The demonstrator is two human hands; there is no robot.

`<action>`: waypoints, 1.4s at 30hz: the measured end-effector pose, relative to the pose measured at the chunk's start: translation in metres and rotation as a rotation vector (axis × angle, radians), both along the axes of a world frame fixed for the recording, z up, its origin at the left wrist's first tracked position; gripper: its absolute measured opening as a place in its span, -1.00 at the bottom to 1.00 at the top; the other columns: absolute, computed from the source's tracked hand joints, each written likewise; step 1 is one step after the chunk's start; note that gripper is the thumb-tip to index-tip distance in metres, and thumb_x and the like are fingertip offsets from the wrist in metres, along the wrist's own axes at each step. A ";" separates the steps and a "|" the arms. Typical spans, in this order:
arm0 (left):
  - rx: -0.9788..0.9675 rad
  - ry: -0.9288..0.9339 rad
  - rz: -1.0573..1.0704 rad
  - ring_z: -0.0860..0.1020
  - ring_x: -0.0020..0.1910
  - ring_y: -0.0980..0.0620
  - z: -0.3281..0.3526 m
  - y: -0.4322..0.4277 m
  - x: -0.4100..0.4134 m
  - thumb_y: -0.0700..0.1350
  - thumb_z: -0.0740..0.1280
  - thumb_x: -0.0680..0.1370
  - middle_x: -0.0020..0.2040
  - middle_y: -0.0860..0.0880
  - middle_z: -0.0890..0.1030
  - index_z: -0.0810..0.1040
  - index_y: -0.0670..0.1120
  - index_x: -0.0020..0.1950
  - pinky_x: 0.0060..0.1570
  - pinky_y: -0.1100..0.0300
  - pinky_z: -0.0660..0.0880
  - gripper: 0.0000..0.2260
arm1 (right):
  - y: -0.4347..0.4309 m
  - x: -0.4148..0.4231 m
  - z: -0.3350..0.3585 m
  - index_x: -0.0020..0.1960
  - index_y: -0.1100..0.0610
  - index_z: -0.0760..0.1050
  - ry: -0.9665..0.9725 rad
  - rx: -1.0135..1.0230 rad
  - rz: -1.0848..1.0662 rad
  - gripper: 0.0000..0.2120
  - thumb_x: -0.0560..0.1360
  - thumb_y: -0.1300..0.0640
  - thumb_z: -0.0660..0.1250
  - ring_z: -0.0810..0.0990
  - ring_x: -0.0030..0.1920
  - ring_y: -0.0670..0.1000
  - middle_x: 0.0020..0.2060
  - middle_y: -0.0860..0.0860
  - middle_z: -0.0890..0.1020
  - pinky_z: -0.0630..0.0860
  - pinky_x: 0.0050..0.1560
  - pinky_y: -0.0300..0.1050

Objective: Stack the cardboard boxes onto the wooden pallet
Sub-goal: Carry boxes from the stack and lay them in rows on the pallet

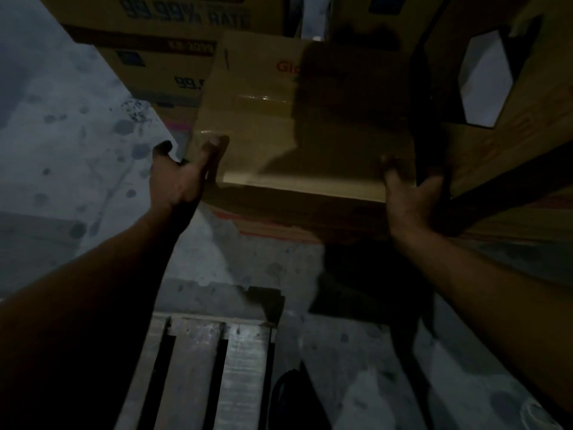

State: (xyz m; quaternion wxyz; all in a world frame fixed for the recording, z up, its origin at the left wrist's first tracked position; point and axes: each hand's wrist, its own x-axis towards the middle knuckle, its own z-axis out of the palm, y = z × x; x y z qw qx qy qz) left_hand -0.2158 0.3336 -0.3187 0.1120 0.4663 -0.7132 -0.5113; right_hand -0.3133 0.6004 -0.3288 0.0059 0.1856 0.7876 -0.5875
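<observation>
A taped brown cardboard box (263, 119) with red lettering sits ahead of me on top of another box. My left hand (179, 175) is spread at its near left corner, thumb on the top edge and fingers out past the side. At the near right corner my right hand (409, 200) holds the box, thumb over the top edge and fingers down its right side. The wooden pallet (204, 367) lies on the floor below, between my arms, its slats bare.
Stacked cardboard boxes with blue print (161, 54) stand at the back left. A tall box with a window cut-out (490, 88) rises close on the right. The stained concrete floor (62, 150) spreads to the left. A dark shoe (288, 395) shows beside the pallet.
</observation>
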 end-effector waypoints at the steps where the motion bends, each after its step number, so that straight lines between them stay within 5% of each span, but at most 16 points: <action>1: 0.036 0.011 -0.026 0.37 0.44 -0.10 0.001 -0.002 -0.004 0.28 0.45 0.42 0.53 -0.10 0.33 0.13 -0.05 0.61 0.27 0.09 0.38 -0.10 | 0.000 -0.003 -0.001 0.54 0.16 0.21 -0.013 -0.031 0.005 -0.25 0.49 0.00 0.48 0.32 0.22 -0.17 0.19 -0.12 0.34 0.23 0.05 -0.49; 4: 0.182 0.079 -0.030 0.52 0.29 0.01 0.002 0.002 -0.007 0.14 0.53 0.42 0.47 0.02 0.42 0.05 0.08 0.63 0.21 -0.09 0.50 -0.07 | 0.002 -0.004 -0.004 0.49 0.13 0.33 -0.033 -0.032 0.070 -0.31 0.47 -0.04 0.50 0.39 0.20 -0.15 0.15 -0.14 0.41 0.32 0.04 -0.45; 7: 0.293 0.130 -0.010 0.60 -0.10 0.17 0.005 0.005 -0.004 -0.01 0.51 0.48 0.12 0.18 0.51 0.03 0.11 0.64 0.06 -0.04 0.55 -0.12 | 0.008 -0.005 -0.008 0.39 0.10 0.46 -0.058 -0.032 0.133 -0.39 0.43 -0.08 0.53 0.51 0.17 -0.06 0.11 -0.09 0.54 0.44 0.11 -0.32; 10: 0.355 0.128 0.020 0.56 0.03 0.06 0.012 0.011 0.006 0.00 0.52 0.47 0.12 0.20 0.50 0.13 0.14 0.61 -0.02 -0.06 0.58 -0.18 | 0.012 -0.011 0.000 0.40 0.06 0.45 -0.107 -0.059 0.179 -0.38 0.43 -0.13 0.52 0.49 0.13 -0.04 0.09 -0.08 0.53 0.41 0.14 -0.22; 13: 0.308 0.142 0.054 0.59 0.02 0.02 0.015 0.027 0.029 0.02 0.51 0.48 0.10 0.14 0.59 0.44 0.15 0.42 -0.15 -0.08 0.64 -0.47 | 0.016 -0.013 0.010 0.38 0.04 0.47 -0.133 -0.064 0.251 -0.41 0.43 -0.12 0.52 0.51 0.09 -0.03 0.04 -0.10 0.53 0.43 0.11 -0.22; 16: 0.298 0.155 0.129 0.58 0.05 -0.06 0.015 0.043 0.067 0.05 0.50 0.48 0.19 0.05 0.59 0.47 0.17 0.39 -0.19 -0.13 0.64 -0.50 | 0.018 -0.006 0.018 0.28 0.02 0.54 -0.119 -0.079 0.378 -0.51 0.41 -0.10 0.54 0.62 0.10 0.04 0.07 -0.05 0.64 0.56 0.14 -0.07; 21: 0.226 0.219 0.310 0.60 0.07 -0.10 0.025 0.086 0.146 0.13 0.53 0.43 0.24 0.02 0.60 0.47 0.20 0.39 -0.22 -0.15 0.64 -0.46 | 0.023 0.017 0.037 0.26 0.06 0.56 -0.035 -0.060 0.619 -0.63 0.50 -0.03 0.47 0.58 -0.09 -0.18 -0.11 -0.18 0.59 0.52 -0.23 -0.36; 25: 0.231 0.262 0.468 0.59 0.16 -0.06 0.038 0.129 0.208 0.17 0.55 0.38 0.32 0.03 0.54 0.41 0.21 0.45 -0.10 -0.18 0.64 -0.33 | 0.024 0.049 0.051 0.34 0.00 0.53 0.001 -0.119 0.809 -0.58 0.51 0.01 0.46 0.57 -0.09 -0.24 -0.05 -0.18 0.61 0.48 -0.33 -0.49; 31: 0.188 0.300 0.695 0.53 0.15 -0.07 0.050 0.200 0.312 0.09 0.51 0.46 0.29 0.06 0.49 0.37 0.20 0.48 -0.06 -0.12 0.62 -0.37 | 0.040 0.126 0.058 0.34 -0.07 0.50 -0.001 -0.153 1.066 -0.58 0.51 -0.04 0.46 0.62 0.03 -0.14 0.09 -0.12 0.64 0.58 -0.06 -0.33; 35: 0.126 0.318 0.789 0.62 0.12 -0.07 0.048 0.252 0.381 0.09 0.52 0.45 0.20 0.05 0.62 0.48 0.15 0.40 -0.08 -0.16 0.65 -0.46 | 0.060 0.184 0.056 0.21 -0.15 0.54 -0.040 -0.149 1.198 -0.72 0.52 -0.04 0.45 0.64 -0.01 -0.19 0.01 -0.17 0.67 0.58 -0.08 -0.32; 39: 0.097 0.307 0.893 0.63 0.04 -0.02 0.044 0.309 0.449 0.06 0.49 0.49 0.14 0.08 0.63 0.48 0.14 0.39 -0.31 0.15 0.62 -0.52 | 0.085 0.246 0.056 0.14 -0.18 0.55 -0.069 -0.136 1.291 -0.77 0.50 -0.05 0.46 0.63 -0.01 -0.17 -0.02 -0.18 0.67 0.57 -0.02 -0.21; 42: 0.089 0.335 0.945 0.63 0.05 -0.02 0.046 0.357 0.501 0.06 0.49 0.49 0.12 0.10 0.64 0.51 0.14 0.37 -0.24 0.11 0.62 -0.54 | 0.115 0.296 0.057 0.13 -0.17 0.54 -0.073 -0.125 1.334 -0.76 0.49 -0.06 0.47 0.60 -0.05 -0.19 -0.08 -0.22 0.63 0.58 -0.04 -0.16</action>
